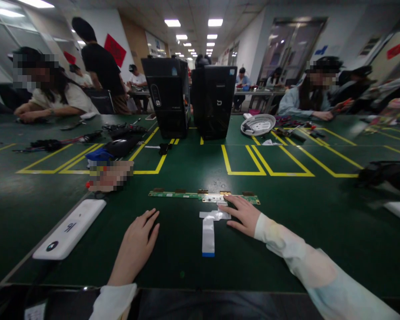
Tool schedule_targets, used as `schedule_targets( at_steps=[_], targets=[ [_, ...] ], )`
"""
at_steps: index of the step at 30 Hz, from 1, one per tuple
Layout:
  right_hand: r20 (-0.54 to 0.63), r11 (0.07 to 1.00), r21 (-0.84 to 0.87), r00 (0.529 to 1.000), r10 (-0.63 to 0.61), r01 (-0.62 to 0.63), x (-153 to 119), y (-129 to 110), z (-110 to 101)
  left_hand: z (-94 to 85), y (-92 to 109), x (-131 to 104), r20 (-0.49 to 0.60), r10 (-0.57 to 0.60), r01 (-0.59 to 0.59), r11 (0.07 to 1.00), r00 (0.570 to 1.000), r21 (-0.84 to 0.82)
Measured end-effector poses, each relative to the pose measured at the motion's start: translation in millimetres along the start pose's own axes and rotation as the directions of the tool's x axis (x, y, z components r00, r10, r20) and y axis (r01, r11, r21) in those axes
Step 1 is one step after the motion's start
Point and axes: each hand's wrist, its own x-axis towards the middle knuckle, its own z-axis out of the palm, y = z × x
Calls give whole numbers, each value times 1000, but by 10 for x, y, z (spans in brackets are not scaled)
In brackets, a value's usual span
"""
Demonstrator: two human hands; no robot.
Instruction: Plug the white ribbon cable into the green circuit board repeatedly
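A long, narrow green circuit board (173,194) lies crosswise on the dark green table in front of me. A white flat ribbon cable (208,235) with a blue end runs from its middle toward me, folded near the board. My right hand (243,214) rests with fingers spread over the board's right half, the fingertips at its silvery middle section and beside the cable's fold. My left hand (138,244) lies flat on the table, left of the cable, fingers stretched out and touching neither board nor cable.
A white power bank (70,229) lies at the left. Two black computer towers (166,98) stand at the back centre. A white basket (258,125) sits back right, with tools and cables nearby. Yellow tape (246,173) marks the table. Other people sit at both sides.
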Motion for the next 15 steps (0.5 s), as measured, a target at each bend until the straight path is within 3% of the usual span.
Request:
schedule_targets(
  at_steps=[5, 15],
  targets=[
    [-67, 997, -39, 996, 64, -66, -561, 98, -23, 14, -3, -9, 2, 3, -3, 1000, 1000, 5],
    [-208, 929, -106, 922, 327, -354, -2346, 497, -199, -30, 67, 6, 6, -13, 13, 1000, 1000, 14]
  ],
)
